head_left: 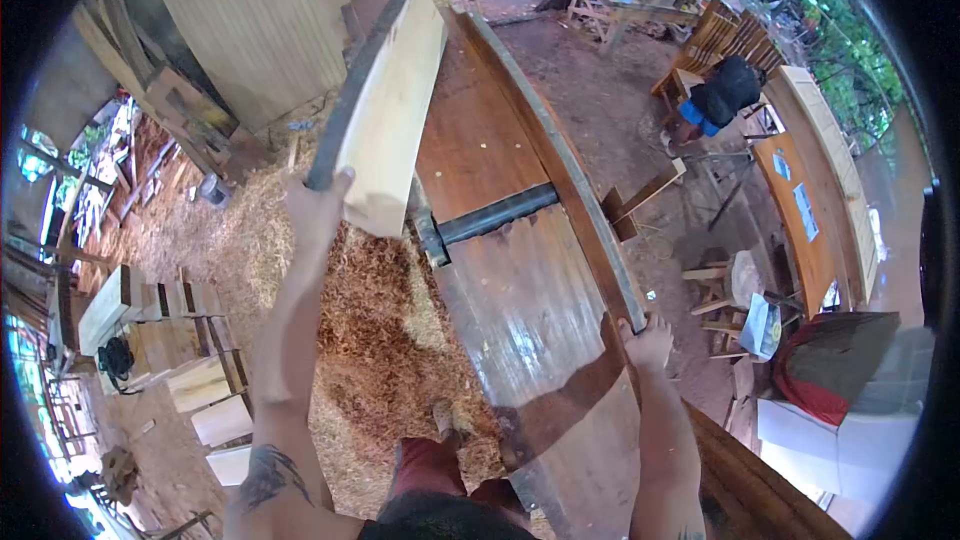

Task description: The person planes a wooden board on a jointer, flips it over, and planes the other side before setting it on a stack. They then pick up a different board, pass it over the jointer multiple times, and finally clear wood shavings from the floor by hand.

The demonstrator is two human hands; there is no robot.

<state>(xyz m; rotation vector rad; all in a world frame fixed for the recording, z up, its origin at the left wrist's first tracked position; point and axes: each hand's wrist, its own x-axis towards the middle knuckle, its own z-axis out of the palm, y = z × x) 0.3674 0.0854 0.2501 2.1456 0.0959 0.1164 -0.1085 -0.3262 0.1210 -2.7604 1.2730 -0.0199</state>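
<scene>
My left hand [318, 205] grips the near end of a thick pale plank [392, 110] with a dark grey edge, thumb on its face. The plank is tilted over the left side of a long wooden-topped planing machine [530, 290]. A dark metal cutter slot [498, 214] runs across the machine's bed. My right hand [650, 340] is closed around the near end of a long grey-edged board [565, 150], which stands on edge along the right side of the bed.
Wood shavings [375, 310] are heaped left of the machine. Several pale boards [220, 420] lie at the lower left. A bent-over person [725, 100] is by wooden furniture at the upper right. Wooden stools [725, 285] and a cloth-covered object [835, 360] stand to the right.
</scene>
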